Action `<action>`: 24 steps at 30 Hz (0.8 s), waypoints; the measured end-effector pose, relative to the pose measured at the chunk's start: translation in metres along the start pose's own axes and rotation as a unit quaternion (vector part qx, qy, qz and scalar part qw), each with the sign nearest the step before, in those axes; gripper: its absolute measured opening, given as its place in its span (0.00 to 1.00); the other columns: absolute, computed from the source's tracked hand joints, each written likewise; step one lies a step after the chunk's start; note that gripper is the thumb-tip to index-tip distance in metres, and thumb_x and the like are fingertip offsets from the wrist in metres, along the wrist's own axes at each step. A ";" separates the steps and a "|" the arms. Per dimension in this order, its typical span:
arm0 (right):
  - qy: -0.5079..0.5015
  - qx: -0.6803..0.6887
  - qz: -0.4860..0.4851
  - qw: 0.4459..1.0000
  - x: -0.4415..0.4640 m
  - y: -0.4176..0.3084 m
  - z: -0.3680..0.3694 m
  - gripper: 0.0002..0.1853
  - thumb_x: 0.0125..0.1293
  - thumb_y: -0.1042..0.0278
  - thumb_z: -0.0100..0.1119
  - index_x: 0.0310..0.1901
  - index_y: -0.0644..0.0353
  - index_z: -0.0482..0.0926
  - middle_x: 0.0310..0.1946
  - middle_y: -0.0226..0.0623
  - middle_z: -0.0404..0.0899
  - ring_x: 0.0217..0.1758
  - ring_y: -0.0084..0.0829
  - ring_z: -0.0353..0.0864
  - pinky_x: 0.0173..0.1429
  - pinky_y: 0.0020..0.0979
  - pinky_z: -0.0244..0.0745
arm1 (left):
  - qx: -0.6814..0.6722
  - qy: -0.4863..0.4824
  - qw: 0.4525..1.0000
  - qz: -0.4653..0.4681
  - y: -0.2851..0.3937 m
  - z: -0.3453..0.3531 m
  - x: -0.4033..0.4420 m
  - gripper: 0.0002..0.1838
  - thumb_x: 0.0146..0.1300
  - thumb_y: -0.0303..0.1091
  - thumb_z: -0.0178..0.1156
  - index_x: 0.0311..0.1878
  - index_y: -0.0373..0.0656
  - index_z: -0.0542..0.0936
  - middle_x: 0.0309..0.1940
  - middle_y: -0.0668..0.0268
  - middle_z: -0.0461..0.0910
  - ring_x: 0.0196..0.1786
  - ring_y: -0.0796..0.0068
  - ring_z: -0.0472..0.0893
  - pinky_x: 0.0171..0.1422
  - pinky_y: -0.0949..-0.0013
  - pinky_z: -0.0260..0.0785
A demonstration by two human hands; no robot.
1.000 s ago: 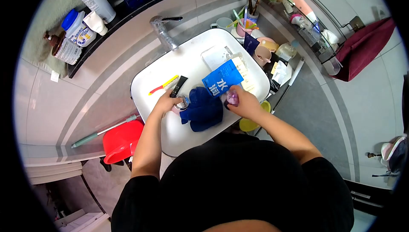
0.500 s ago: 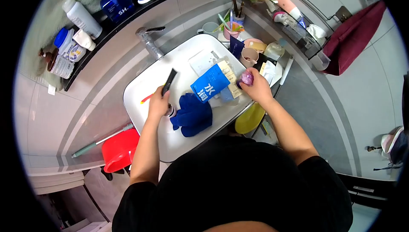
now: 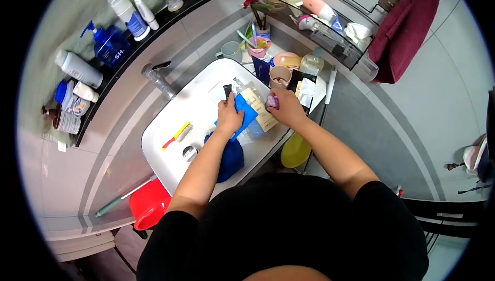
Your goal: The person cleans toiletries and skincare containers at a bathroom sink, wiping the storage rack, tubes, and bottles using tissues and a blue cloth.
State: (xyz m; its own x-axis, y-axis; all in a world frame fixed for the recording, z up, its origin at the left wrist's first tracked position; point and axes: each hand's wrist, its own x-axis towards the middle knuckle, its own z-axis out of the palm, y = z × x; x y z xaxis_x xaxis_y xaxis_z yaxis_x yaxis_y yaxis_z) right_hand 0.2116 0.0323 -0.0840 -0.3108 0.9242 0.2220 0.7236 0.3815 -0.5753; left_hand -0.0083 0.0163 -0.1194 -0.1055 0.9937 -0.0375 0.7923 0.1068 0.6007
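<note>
My left hand (image 3: 230, 117) is closed around a black tube (image 3: 227, 90), over the left part of a blue packet (image 3: 247, 114) in the white sink (image 3: 160, 121). Wrapped in the fingers of my right hand (image 3: 286, 106) is a purple item (image 3: 273, 101), at the sink's right edge beside a beige cup (image 3: 280, 76). A cream-coloured packet (image 3: 261, 110) lies between the hands. Under my left forearm is a dark blue cloth (image 3: 231, 161), partly hidden. A red and yellow tool (image 3: 176, 135) and a small round jar (image 3: 190, 153) lie on the sink's left side.
A faucet (image 3: 159, 81) stands behind the sink. Bottles fill the black shelf (image 3: 139, 43) at upper left. A wire basket (image 3: 330, 33) and a maroon towel (image 3: 405, 28) hang at upper right. Below the sink are a red basin (image 3: 149, 203) and a yellow basin (image 3: 295, 151).
My left hand has carried the black tube rightward to the blue packet, leaving the round jar uncovered. My right hand still holds the purple item, now near the beige cup. The view has shifted.
</note>
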 end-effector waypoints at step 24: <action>0.231 -0.053 -0.246 0.940 0.013 -0.038 -0.253 0.09 0.55 0.66 0.65 0.37 0.54 0.79 0.38 0.34 0.79 0.43 0.38 0.79 0.46 0.36 0.75 | -0.072 0.152 0.867 0.470 0.237 -0.104 0.056 0.16 0.56 0.26 0.60 0.50 0.39 0.77 0.50 0.55 0.77 0.54 0.53 0.76 0.59 0.59 0.67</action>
State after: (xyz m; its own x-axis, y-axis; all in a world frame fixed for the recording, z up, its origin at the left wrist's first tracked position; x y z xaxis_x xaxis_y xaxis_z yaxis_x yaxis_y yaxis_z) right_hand 0.3361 0.0347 0.1401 -0.3418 0.5354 0.7724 0.6269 0.7422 -0.2371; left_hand 0.1110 0.0937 0.1036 0.3749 0.5830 0.7209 0.5331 -0.7717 0.3468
